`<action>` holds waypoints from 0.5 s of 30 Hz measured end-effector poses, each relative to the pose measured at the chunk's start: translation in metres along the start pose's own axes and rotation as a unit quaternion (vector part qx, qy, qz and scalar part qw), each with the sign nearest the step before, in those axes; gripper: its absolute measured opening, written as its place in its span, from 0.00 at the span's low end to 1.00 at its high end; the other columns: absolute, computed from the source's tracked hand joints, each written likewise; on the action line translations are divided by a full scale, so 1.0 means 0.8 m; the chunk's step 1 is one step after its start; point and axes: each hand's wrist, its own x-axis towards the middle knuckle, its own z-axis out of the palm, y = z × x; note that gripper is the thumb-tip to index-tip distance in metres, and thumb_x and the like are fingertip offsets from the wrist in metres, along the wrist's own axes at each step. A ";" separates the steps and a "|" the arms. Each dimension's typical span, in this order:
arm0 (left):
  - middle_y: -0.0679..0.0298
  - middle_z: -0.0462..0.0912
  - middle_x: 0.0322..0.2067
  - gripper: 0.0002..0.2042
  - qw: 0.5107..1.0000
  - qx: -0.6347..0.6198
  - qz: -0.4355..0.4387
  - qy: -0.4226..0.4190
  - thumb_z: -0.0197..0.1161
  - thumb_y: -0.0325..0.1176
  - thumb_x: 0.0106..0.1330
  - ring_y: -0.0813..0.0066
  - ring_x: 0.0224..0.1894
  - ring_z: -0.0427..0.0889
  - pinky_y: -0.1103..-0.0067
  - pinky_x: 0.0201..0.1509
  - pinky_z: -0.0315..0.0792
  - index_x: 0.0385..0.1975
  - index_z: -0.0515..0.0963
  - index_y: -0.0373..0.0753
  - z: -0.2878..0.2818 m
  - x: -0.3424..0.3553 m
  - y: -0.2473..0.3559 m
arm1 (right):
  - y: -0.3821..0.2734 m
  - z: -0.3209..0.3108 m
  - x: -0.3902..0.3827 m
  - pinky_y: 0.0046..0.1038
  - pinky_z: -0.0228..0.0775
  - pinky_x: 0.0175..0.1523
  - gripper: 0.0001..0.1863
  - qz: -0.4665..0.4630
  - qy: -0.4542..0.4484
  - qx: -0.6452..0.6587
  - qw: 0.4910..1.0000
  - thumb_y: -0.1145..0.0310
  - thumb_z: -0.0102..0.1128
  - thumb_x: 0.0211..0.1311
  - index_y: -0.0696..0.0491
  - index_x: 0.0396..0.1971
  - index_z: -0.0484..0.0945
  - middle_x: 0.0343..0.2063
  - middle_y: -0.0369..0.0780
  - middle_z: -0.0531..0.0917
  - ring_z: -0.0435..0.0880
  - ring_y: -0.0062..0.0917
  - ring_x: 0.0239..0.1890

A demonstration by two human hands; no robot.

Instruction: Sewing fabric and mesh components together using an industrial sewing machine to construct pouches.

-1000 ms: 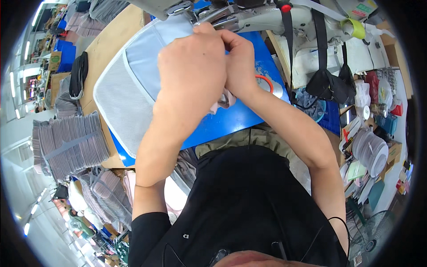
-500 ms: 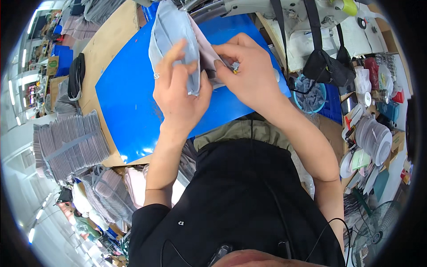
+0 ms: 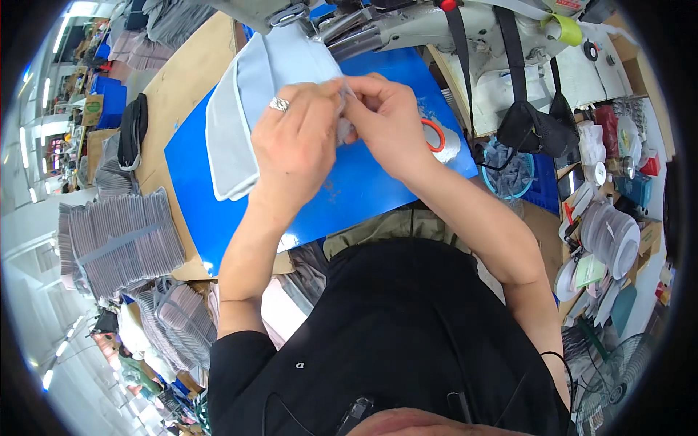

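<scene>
A light blue and grey fabric piece (image 3: pixel 236 116) with a pale piped edge lies over the blue work surface (image 3: pixel 211 167), its far end near the sewing machine (image 3: pixel 425 30). My left hand (image 3: pixel 294 138), with a ring on one finger, is closed at the fabric's right edge, back of the hand upward. Against it, my right hand (image 3: pixel 392 120) pinches the same edge, where a thin, crumpled greyish part (image 3: pixel 343 131) shows between the hands. The fingertips partly hide what they grip. By my right wrist lies a red-orange ring (image 3: pixel 434 136) beside a silvery-white object (image 3: pixel 449 149).
Stacked grey-pink fabric pieces (image 3: pixel 120 236) stand at left, near a black folded item (image 3: pixel 132 131). Black straps with a pouch (image 3: pixel 534 112) hang at right, above a light-blue basket (image 3: pixel 507 171) of scraps. Spools (image 3: pixel 611 229) and a fan (image 3: pixel 618 385) are further right.
The fabric has turned and spread out to the left, lying flatter. My left hand has closed and moved to meet my right hand at the edge. The red-orange ring has come into view.
</scene>
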 end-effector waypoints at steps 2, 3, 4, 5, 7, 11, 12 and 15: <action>0.62 0.87 0.37 0.09 1.000 0.014 0.007 -0.010 0.68 0.21 0.52 0.64 0.39 0.85 0.71 0.38 0.79 0.33 0.81 0.35 0.001 0.005 -0.010 | -0.001 0.003 0.008 0.19 0.80 0.27 0.12 -0.006 0.004 0.001 1.000 0.76 0.63 0.67 0.59 0.47 0.87 0.40 0.39 0.78 0.83 0.18 0.32; 0.62 0.87 0.37 0.08 1.000 0.021 0.015 -0.010 0.68 0.21 0.53 0.64 0.39 0.85 0.71 0.39 0.79 0.34 0.81 0.35 0.003 0.007 -0.015 | -0.001 0.004 0.012 0.19 0.81 0.27 0.11 -0.004 0.002 0.003 1.000 0.75 0.63 0.67 0.60 0.47 0.87 0.40 0.40 0.78 0.84 0.19 0.33; 0.63 0.87 0.37 0.08 0.999 0.028 0.023 -0.011 0.67 0.22 0.54 0.65 0.39 0.85 0.71 0.39 0.78 0.34 0.81 0.36 0.003 0.008 -0.019 | -0.002 0.005 0.015 0.20 0.81 0.27 0.11 -0.002 0.001 0.005 1.000 0.75 0.63 0.67 0.60 0.47 0.87 0.41 0.40 0.77 0.84 0.19 0.35; 0.63 0.87 0.37 0.08 0.999 0.029 0.024 -0.012 0.67 0.22 0.54 0.65 0.39 0.85 0.71 0.39 0.78 0.34 0.81 0.36 0.003 0.009 -0.020 | -0.003 0.007 0.017 0.20 0.81 0.27 0.11 -0.002 0.002 0.006 1.000 0.75 0.63 0.67 0.60 0.47 0.87 0.41 0.40 0.77 0.84 0.19 0.35; 0.63 0.87 0.37 0.08 0.999 0.031 0.011 -0.023 0.67 0.22 0.55 0.64 0.39 0.85 0.72 0.40 0.77 0.35 0.81 0.37 0.002 0.012 -0.023 | -0.004 0.008 0.022 0.20 0.80 0.27 0.11 0.007 0.010 0.018 1.000 0.75 0.64 0.67 0.59 0.46 0.87 0.36 0.38 0.80 0.84 0.17 0.33; 0.63 0.88 0.38 0.08 0.999 0.029 0.002 -0.026 0.67 0.22 0.56 0.63 0.39 0.85 0.73 0.39 0.76 0.36 0.82 0.38 0.003 0.018 -0.032 | 0.001 0.015 0.036 0.19 0.76 0.26 0.09 0.012 0.012 0.053 0.998 0.75 0.65 0.66 0.58 0.44 0.88 0.29 0.35 0.84 0.82 0.14 0.29; 0.63 0.88 0.38 0.09 0.999 0.033 0.005 -0.022 0.67 0.22 0.57 0.63 0.39 0.85 0.72 0.38 0.77 0.36 0.82 0.39 0.008 0.021 -0.042 | 0.005 0.017 0.042 0.19 0.75 0.27 0.09 -0.003 0.026 0.050 0.998 0.75 0.66 0.65 0.58 0.43 0.88 0.27 0.34 0.85 0.81 0.13 0.28; 0.63 0.90 0.42 0.05 0.997 0.033 -0.049 -0.050 0.69 0.23 0.63 0.62 0.40 0.86 0.75 0.41 0.78 0.36 0.83 0.37 0.007 0.022 -0.044 | 0.014 0.016 0.054 0.19 0.71 0.29 0.09 -0.038 0.061 0.017 0.997 0.72 0.71 0.61 0.60 0.39 0.88 0.27 0.34 0.87 0.79 0.12 0.26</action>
